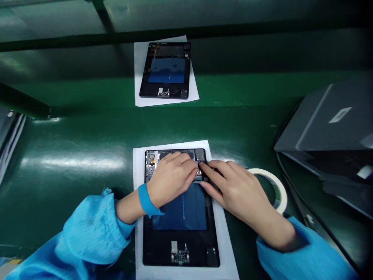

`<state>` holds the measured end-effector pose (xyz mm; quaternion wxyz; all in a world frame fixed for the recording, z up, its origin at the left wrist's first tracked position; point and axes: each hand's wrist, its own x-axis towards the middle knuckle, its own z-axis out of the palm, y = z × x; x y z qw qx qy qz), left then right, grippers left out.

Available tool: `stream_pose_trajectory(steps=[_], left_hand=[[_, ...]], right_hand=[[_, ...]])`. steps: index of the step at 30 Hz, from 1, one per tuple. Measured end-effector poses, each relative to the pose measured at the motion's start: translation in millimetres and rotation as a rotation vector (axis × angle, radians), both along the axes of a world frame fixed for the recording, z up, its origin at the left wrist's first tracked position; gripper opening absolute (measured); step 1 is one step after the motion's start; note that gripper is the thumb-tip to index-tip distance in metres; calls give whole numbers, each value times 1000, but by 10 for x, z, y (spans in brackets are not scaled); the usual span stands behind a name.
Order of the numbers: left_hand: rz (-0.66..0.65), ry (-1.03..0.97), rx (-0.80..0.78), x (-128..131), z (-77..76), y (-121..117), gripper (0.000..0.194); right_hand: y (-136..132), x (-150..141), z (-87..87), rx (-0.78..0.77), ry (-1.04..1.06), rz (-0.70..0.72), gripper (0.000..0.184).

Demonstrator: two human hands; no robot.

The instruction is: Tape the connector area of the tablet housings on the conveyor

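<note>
Both hands are working at the top edge of an open tablet housing (180,249), which is lying upright on a white paper sheet (229,241) with a blue battery panel (180,210) showing. The housing's upper circuit area sits under the hands, near the sheet's top edge. The left hand (170,181) is resting across that area, fingers pressed together and curving towards the top right corner. The right hand (233,190) is coming in from the other side, its thumb and forefinger pinching a small dark part (201,167) just inside the housing's edge; the fingers hide its exact form. The two hands are nearly touching there, leaving little room between them. A roll of masking tape (281,186) is standing just beside the right hand, on the green worktop (72,186), and a dark grey carton (326,120) is sitting further right. A second open tablet housing (166,70) is lying on its own paper sheet (142,77), well apart, beyond a band of green worktop. Blue sleeves (93,229) are covering both forearms, and a blue cuff band (148,200) is circling the left wrist.
</note>
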<state>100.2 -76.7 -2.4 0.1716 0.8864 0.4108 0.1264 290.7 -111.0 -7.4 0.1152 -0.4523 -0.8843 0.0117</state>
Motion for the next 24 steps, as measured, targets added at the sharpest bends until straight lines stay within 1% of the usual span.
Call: stream_pose_trajectory(steps=[4, 8, 16, 20, 24], left_hand=[[-16, 16, 22, -11, -6, 3, 26], [-14, -6, 39, -35, -16, 1, 25], [-23, -4, 41, -33, -6, -8, 26], [-46, 13, 42, -31, -12, -6, 27], [-52, 11, 33, -35, -20, 0, 26]], right_hand=[[-15, -41, 34, 33, -78, -7, 39], [-24, -42, 25, 20, -63, 8, 41], [-3, 20, -62, -72, 112, 7, 41], [7, 42, -80, -143, 210, -13, 38], [23, 68, -90, -173, 319, -17, 35]])
